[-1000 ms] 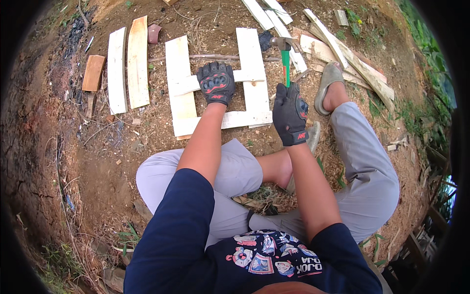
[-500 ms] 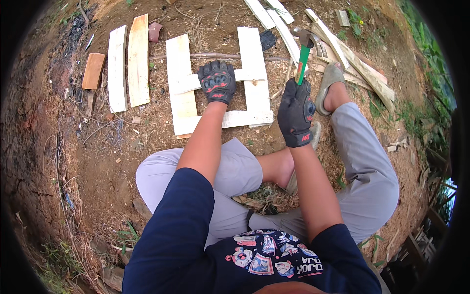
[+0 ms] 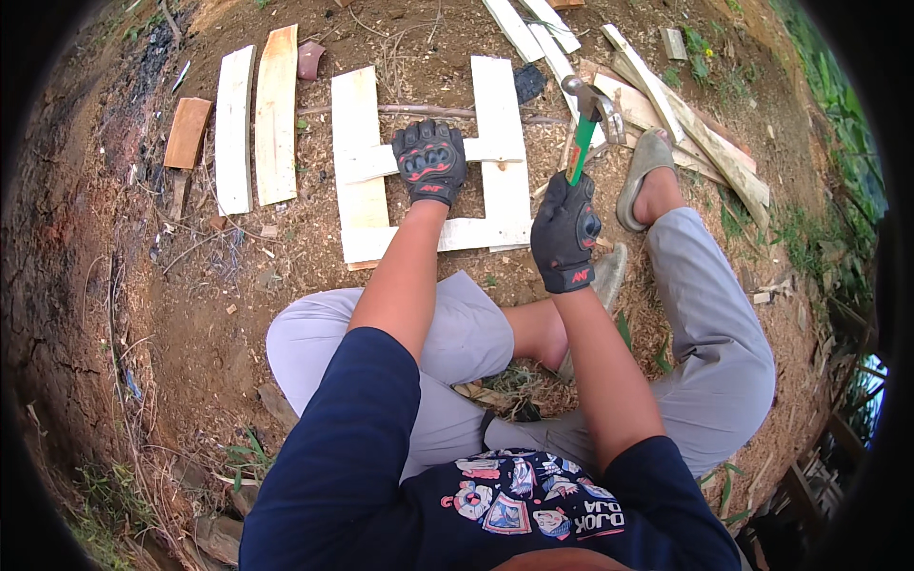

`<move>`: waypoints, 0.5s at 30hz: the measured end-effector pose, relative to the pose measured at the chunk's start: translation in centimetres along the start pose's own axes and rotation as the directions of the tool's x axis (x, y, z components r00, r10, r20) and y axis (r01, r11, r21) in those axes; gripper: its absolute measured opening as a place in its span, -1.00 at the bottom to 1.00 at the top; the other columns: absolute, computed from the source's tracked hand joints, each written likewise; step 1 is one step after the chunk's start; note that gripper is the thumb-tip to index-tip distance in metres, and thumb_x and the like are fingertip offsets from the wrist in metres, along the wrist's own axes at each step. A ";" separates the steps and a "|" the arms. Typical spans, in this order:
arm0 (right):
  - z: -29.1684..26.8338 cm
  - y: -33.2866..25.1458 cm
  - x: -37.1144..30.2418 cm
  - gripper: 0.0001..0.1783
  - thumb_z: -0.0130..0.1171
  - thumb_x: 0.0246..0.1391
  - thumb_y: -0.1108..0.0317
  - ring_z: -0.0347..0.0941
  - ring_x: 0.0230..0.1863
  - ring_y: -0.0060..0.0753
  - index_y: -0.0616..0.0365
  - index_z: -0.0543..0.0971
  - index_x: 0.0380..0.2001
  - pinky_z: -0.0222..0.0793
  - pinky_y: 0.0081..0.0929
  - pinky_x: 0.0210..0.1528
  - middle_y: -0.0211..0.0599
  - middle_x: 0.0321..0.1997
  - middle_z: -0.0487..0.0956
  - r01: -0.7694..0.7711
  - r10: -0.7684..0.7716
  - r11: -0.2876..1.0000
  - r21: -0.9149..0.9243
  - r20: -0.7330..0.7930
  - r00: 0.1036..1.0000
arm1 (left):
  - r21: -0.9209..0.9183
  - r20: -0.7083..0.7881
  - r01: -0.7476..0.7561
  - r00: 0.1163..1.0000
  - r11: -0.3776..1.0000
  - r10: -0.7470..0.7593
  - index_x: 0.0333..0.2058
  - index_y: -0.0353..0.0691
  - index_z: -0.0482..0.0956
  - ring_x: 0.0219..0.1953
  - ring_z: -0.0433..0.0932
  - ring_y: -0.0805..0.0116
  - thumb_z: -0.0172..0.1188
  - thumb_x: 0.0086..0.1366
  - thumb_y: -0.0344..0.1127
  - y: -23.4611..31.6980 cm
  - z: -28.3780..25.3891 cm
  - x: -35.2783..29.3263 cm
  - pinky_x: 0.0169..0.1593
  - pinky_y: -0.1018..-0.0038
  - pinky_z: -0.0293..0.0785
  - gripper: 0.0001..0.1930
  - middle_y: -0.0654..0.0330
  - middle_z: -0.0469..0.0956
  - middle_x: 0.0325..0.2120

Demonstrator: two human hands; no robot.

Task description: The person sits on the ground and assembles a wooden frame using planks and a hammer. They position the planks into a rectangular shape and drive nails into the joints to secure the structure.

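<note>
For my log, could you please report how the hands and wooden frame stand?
Left hand on upper crosspiece. Right hand gripping hammer. Wooden frame on ground. Loose planks right, clear of it.

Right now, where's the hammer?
In the head view, the hammer is right of centre near the top, held in the right hand, with the wooden frame to its left and loose planks to its right.

Crosspieces [image 3: 484, 234] on two planks [image 3: 356, 109]; loose boards [image 3: 276, 119] left, board heap [image 3: 706, 143] right.
</note>
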State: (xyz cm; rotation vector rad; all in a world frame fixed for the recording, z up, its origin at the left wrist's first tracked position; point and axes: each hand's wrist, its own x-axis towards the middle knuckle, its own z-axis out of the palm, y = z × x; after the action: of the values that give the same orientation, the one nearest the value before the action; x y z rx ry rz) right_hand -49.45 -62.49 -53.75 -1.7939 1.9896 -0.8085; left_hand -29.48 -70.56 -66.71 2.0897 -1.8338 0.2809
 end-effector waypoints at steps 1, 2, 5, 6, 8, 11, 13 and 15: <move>1.0 1.4 -1.1 -0.67 -0.03 0.49 0.23 0.61 -0.32 0.28 0.32 0.46 0.03 0.51 0.13 -0.25 0.16 -0.33 0.63 0.087 -0.053 0.978 -0.192 0.177 0.983 | -0.017 0.019 0.004 1.000 1.000 -0.004 -0.31 -0.08 0.73 -0.05 0.60 0.07 0.10 0.41 -0.07 0.2 -0.1 0.1 0.15 0.03 0.39 -0.70 0.13 0.68 -0.22; 2.9 3.9 -2.4 -0.66 -0.02 0.47 0.21 0.63 -0.28 0.30 0.31 0.48 0.02 0.52 0.15 -0.21 0.18 -0.28 0.65 0.050 0.029 0.971 -0.232 0.326 0.945 | -0.042 0.033 0.004 0.999 0.999 -0.003 -0.31 -0.08 0.73 -0.04 0.60 0.07 0.09 0.41 -0.07 0.9 -0.4 0.5 0.15 0.03 0.39 -0.70 0.12 0.69 -0.21; 3.6 3.6 -1.3 -0.64 -0.02 0.46 0.14 0.66 -0.16 0.32 0.27 0.53 -0.07 0.53 0.19 -0.12 0.23 -0.16 0.68 0.034 0.105 0.954 -0.297 0.439 0.892 | -0.060 0.083 0.011 0.997 0.998 -0.006 -0.24 -0.12 0.75 0.05 0.58 0.02 0.10 0.44 -0.04 0.7 -0.4 0.7 0.27 -0.06 0.34 -0.66 0.08 0.69 -0.11; 2.7 2.7 -0.2 -0.65 -0.02 0.47 0.15 0.65 -0.16 0.31 0.26 0.53 -0.09 0.53 0.18 -0.12 0.22 -0.16 0.67 0.047 0.075 0.964 -0.261 0.440 0.895 | -0.054 0.109 0.022 0.994 0.998 -0.016 -0.20 -0.13 0.76 0.09 0.57 0.00 0.11 0.45 -0.02 0.2 -0.3 0.2 0.33 -0.11 0.31 -0.64 0.06 0.69 -0.06; 0.0 -0.2 0.8 -0.66 -0.03 0.48 0.16 0.64 -0.17 0.30 0.25 0.53 -0.14 0.53 0.13 -0.13 0.18 -0.19 0.66 0.095 -0.020 0.975 -0.200 0.346 0.938 | -0.044 0.144 0.026 0.989 0.999 -0.019 -0.22 -0.13 0.76 0.09 0.57 0.01 0.11 0.45 -0.02 -0.6 -0.2 -0.6 0.31 -0.10 0.32 -0.64 0.06 0.69 -0.06; -1.6 -2.5 1.4 -0.65 -0.05 0.49 0.16 0.63 -0.21 0.30 0.25 0.53 -0.14 0.53 0.11 -0.17 0.17 -0.22 0.65 0.053 -0.052 0.999 -0.006 0.109 0.993 | -0.051 0.150 0.056 0.987 0.997 -0.047 -0.23 -0.12 0.76 0.07 0.57 0.01 0.11 0.45 -0.03 -0.7 -0.6 -0.1 0.30 -0.08 0.32 -0.65 0.06 0.69 -0.08; -0.5 -1.1 0.6 -0.67 -0.06 0.49 0.17 0.64 -0.19 0.27 0.23 0.53 -0.09 0.54 0.09 -0.17 0.17 -0.21 0.64 0.011 0.012 0.993 -0.114 0.199 0.980 | -0.065 0.159 0.072 0.985 0.995 -0.061 -0.22 -0.12 0.76 0.07 0.57 0.02 0.11 0.44 -0.04 0.2 -0.9 0.4 0.31 -0.07 0.32 -0.66 0.07 0.69 -0.10; 2.1 1.7 -1.1 -0.67 -0.05 0.48 0.17 0.65 -0.16 0.26 0.22 0.54 -0.07 0.54 0.10 -0.15 0.17 -0.21 0.65 -0.066 0.178 0.960 -0.273 0.409 0.895 | -0.078 0.185 0.068 0.981 0.995 -0.052 -0.22 -0.12 0.76 0.06 0.58 0.03 0.11 0.44 -0.04 0.9 -1.2 0.8 0.30 -0.07 0.32 -0.66 0.07 0.68 -0.10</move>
State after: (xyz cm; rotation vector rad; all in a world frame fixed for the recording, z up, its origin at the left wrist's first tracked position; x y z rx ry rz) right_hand -49.41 -61.70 -56.58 -1.7628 1.9386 -0.0982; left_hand -30.12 -70.96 -65.19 2.1701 -1.8439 -0.0052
